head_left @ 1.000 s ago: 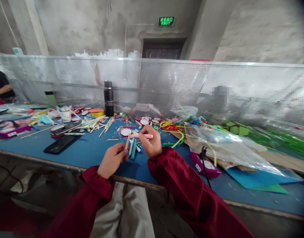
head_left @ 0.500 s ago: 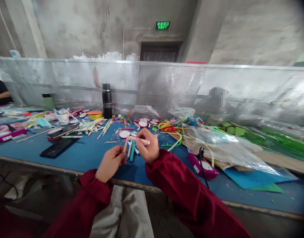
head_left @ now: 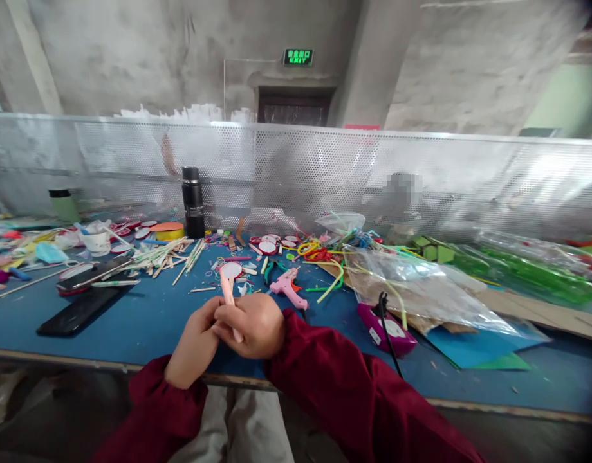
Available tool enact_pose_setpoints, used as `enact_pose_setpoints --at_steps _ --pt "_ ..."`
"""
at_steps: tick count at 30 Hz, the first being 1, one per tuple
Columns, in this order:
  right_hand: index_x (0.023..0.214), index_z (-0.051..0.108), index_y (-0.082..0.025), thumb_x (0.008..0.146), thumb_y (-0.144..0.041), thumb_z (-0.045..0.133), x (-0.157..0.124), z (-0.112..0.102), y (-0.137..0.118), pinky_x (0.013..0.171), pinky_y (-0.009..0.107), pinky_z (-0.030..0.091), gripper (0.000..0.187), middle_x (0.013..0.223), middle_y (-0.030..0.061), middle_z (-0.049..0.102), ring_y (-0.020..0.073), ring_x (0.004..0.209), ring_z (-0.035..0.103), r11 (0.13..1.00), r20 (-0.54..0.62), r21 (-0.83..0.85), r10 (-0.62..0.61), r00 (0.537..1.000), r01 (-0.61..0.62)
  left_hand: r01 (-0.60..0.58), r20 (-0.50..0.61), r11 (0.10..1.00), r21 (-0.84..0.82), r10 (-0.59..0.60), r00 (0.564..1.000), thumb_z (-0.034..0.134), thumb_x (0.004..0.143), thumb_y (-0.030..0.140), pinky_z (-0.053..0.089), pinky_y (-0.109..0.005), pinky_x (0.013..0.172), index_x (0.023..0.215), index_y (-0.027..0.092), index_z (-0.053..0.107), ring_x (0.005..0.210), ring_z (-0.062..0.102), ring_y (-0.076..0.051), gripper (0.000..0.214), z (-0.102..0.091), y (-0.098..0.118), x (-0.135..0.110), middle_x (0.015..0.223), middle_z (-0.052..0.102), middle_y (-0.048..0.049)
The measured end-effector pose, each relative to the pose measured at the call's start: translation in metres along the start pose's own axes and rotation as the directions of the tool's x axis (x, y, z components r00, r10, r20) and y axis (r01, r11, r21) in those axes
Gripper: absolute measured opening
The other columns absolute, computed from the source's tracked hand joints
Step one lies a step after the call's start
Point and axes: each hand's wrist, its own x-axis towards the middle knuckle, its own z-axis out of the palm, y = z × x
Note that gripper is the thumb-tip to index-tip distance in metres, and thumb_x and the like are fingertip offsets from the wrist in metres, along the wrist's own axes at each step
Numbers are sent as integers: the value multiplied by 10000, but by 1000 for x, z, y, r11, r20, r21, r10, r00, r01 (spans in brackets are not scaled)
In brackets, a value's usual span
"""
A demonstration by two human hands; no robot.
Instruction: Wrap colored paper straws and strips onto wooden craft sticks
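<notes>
My right hand [head_left: 251,325] is closed around a pink marker [head_left: 226,292] that sticks up and away from my fist. My left hand [head_left: 195,347] presses against it from the left with its fingers curled; what it holds, if anything, is hidden. Both hands hover over the near edge of the blue table [head_left: 156,315]. A pink glue gun [head_left: 289,287] lies just beyond my right hand. A red-rimmed white disc [head_left: 231,269] lies behind the marker's tip.
A black phone [head_left: 74,311] lies at the left, a black flask [head_left: 193,203] stands at the back, and wooden sticks [head_left: 170,251] are scattered between. A plastic bag [head_left: 421,289], a magenta device [head_left: 387,329] with a black cord and coloured paper [head_left: 479,350] fill the right. A perforated metal screen [head_left: 325,173] backs the table.
My hands have come together and dropped toward the table's near edge. The marker has swung from lying sideways to pointing up. The wooden stick in my left hand is no longer visible. The view has shifted right.
</notes>
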Motion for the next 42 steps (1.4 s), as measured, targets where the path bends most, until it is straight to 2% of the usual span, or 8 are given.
enact_pose_setpoints --at_steps 4,8,15,24,34,37,40,42 --pt "937 578 -247 967 -349 513 1 1 -5 547 325 294 125 683 -2 640 163 589 565 999 12 47 23 1000 -24 7 -12 999 43 -7 1000 496 699 108 491 -303 791 887 188 666 850 618 -214 266 0 5 -1 866 723 -18" --pt "942 570 -253 933 -314 550 1 1 -5 552 319 309 65 696 1 655 168 596 590 996 10 77 50 999 -51 4 -16 998 60 -4 1000 497 718 121 480 -301 795 888 186 668 841 605 -209 249 0 5 -1 861 724 -14" --pt "983 565 -240 918 -301 554 -2 5 -4 585 296 354 89 749 3 684 158 641 630 999 15 25 45 999 -46 3 -12 1000 22 -2 1000 511 713 127 465 -284 750 878 180 669 807 586 -195 234 0 -3 1 834 716 -1" --pt "990 573 -245 916 -318 547 -1 5 -4 584 294 366 107 747 -5 697 159 643 627 998 19 8 56 998 -57 -19 -18 997 70 20 1000 500 715 124 459 -285 790 868 177 665 794 571 -183 232 -1 -2 1 818 706 7" --pt "951 589 -241 904 -307 545 0 4 -5 573 292 372 93 725 -1 691 163 619 620 996 2 48 69 998 -69 -34 -26 998 57 35 999 520 737 129 464 -285 762 808 179 636 793 591 -184 144 0 -1 0 801 697 0" --pt "998 611 -232 941 -300 501 -1 2 -3 577 293 391 141 732 11 703 170 624 634 992 11 100 73 997 -73 8 -39 1000 14 -7 999 558 781 177 432 -260 645 812 181 607 684 555 -155 58 1 -3 0 744 660 14" --pt "1214 604 -221 1015 -345 457 -1 -4 4 626 276 461 277 793 23 738 170 682 677 952 -26 252 189 982 -177 75 -33 997 -19 -76 997 576 894 367 339 -245 513 892 183 590 523 461 -124 185 2 -1 0 618 591 46" --pt "1332 579 -232 1029 -384 469 0 -9 10 711 279 518 357 932 45 766 180 810 718 896 -91 353 320 943 -270 106 -17 994 7 -106 994 550 936 465 330 -244 506 966 178 589 495 450 -121 291 3 2 0 587 593 48"
